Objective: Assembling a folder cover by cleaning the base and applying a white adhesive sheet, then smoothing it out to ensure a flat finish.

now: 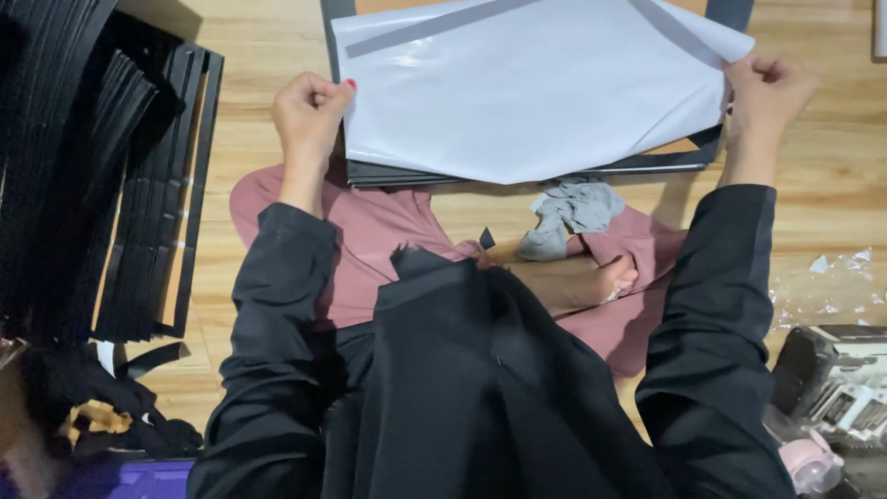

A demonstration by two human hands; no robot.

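Both grips hold one white plastic mailer bag (pixel 527 92): left hand (pixel 309 111) and right hand (pixel 767 88) each pinch an edge, above one stack of dark sheets (pixel 416 174) on the floor (pixel 822 166).

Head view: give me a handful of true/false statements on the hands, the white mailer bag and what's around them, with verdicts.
1. Both hands grip the white mailer bag, left hand at one edge, right hand at the other. True.
2. The bag lies over a stack of dark flat sheets on the wooden floor. True.
3. A red cloth sits just below the bag. False: the crumpled cloth there is grey.
4. The tall pile of black sheets stands on the person's right. False: it is on the left.
5. The person wears black sleeves. True.
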